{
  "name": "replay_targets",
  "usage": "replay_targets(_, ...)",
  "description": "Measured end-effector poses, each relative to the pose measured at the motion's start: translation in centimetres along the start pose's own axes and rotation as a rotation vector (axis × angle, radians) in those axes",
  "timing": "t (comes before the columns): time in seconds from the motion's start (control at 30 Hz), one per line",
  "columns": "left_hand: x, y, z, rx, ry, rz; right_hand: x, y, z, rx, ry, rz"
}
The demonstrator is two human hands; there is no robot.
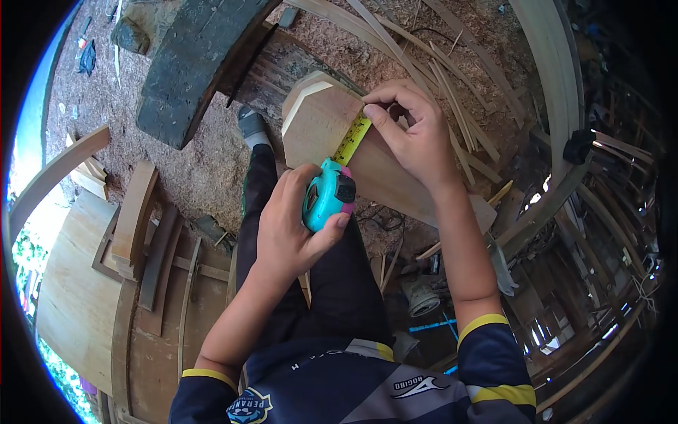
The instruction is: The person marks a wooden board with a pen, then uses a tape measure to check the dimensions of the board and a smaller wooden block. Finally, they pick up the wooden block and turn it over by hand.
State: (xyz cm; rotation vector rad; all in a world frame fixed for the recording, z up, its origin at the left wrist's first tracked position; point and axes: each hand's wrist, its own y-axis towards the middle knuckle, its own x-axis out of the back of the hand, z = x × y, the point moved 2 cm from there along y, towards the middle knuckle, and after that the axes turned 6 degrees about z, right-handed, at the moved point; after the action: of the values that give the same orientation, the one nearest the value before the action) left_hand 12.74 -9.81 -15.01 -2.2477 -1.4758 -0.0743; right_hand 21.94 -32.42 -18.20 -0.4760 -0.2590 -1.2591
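A teal and pink tape measure [325, 196] sits in my left hand [287, 222], its fingers wrapped round the case. The short yellow blade [350, 143] stretches from the case across a light wooden board [321, 116] with angled corners. At the blade's far end, my right hand [409, 127] pinches the tip against the board's edge, thumb on top. Beneath the hands, a longer plank [395, 185] runs down to the right. The exact hook position is hidden by my right fingers.
A thick dark weathered timber [191, 71] stands at the upper left. Wood shavings [176, 169] cover the ground. Several thin strips [452, 99] lie at the upper right, and curved wooden pieces [134, 219] are stacked at the left. A large curved beam [558, 85] rises on the right.
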Motion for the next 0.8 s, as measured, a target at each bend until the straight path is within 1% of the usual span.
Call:
replay_targets(0.03,-0.1,0.0,0.1,0.016,-0.021,0.004,-0.1,-0.1,0.0,-0.002,-0.002,0.001)
replay_targets(0.1,-0.2,0.1,0.1,0.019,-0.049,-0.013,-0.3,-0.3,-0.1,-0.085,0.048,-0.012)
replay_targets(0.2,-0.2,0.4,0.3,0.003,-0.078,-0.05,-0.5,-0.4,-0.1,-0.107,0.052,-0.017)
replay_targets(0.3,0.6,0.8,-0.6,0.01,-0.047,0.007,-0.8,-0.5,-0.2,-0.086,0.07,-0.036)
replay_targets(0.37,1.1,0.9,-1.3,0.183,0.018,0.182,-0.8,-0.5,-0.7,-0.069,0.06,-0.029)
replay_targets(0.4,1.0,0.9,-1.1,0.186,0.017,0.185,-0.8,-0.5,-0.9,-0.048,0.05,-0.022)
replay_targets(0.47,0.7,1.2,-0.6,0.1,-0.014,0.118,-0.8,-0.4,-0.9,-0.042,0.055,-0.019)
replay_targets(0.5,0.5,1.3,-0.3,0.103,-0.016,0.121,-0.8,-0.4,-0.9,-0.033,0.058,-0.016)
replay_targets(0.57,0.5,1.5,0.1,0.002,-0.077,0.033,-0.8,-0.3,-1.0,-0.048,0.079,-0.011)
replay_targets(0.63,0.5,1.5,0.2,-0.004,-0.074,0.041,-0.8,-0.3,-1.1,-0.062,0.099,-0.007)
replay_targets(0.8,0.3,1.5,0.0,-0.007,-0.042,0.05,-0.9,-0.4,-1.3,0.007,0.083,-0.041)
